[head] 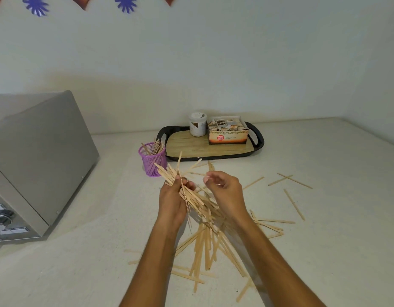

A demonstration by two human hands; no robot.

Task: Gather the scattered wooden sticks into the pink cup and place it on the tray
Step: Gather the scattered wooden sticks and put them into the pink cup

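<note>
Pale countertop [85,251] under a white wall, spreading wide. Left hand [172,199] gripping a fanned bundle of wooden sticks [173,173] above the scattered sticks [210,240] lying near and right. Right hand [224,191] hovering just beside, fingers curling loosely, holding nothing clear. Pink cup [152,160] standing upright, partly filled, just left of the tray [187,145], far centre, carrying a white jar [197,125] and tea box [228,134].

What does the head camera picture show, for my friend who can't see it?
A person's left hand grips a bundle of sticks while the right hand hovers beside it, fingers loosely curled. More sticks lie scattered on the counter. A pink cup with some sticks in it stands beside a tray holding a tea box and jar.
</note>
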